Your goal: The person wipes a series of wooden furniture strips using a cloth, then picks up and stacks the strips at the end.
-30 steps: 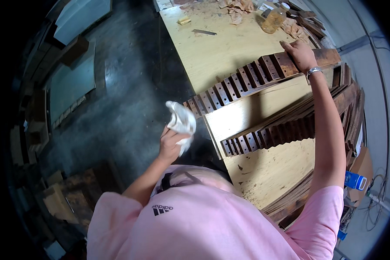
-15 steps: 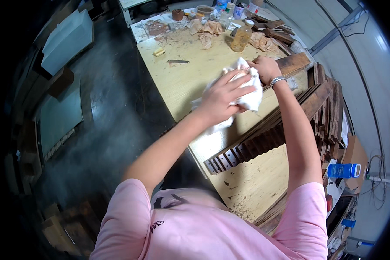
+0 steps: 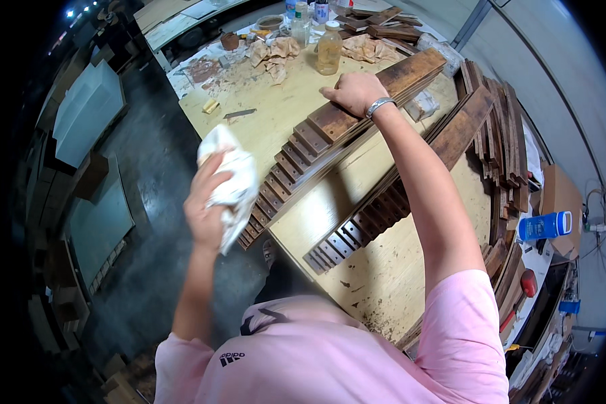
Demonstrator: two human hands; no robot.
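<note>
A crumpled white cloth is bunched in my left hand, raised off the table's left edge over the lower end of a fanned stack of dark brown wooden slats. These slats lie stepped like stairs, with small holes at their ends. My right hand, with a metal bracelet at the wrist, is closed over the top slat of that stack; its fingertips are partly hidden. Nearer to me lies a second stepped stack of slats, crossed by my right forearm.
Behind the slats stand a jar of yellowish liquid, crumpled brown paper and bottles. A thin metal strip lies near a yellow block. More slats pile up on the right, beside a blue bottle.
My left hand has swept the cloth left and toward me, away from my right hand, uncovering the stepped slat ends. My right hand stays on the top slat; the view has shifted.
</note>
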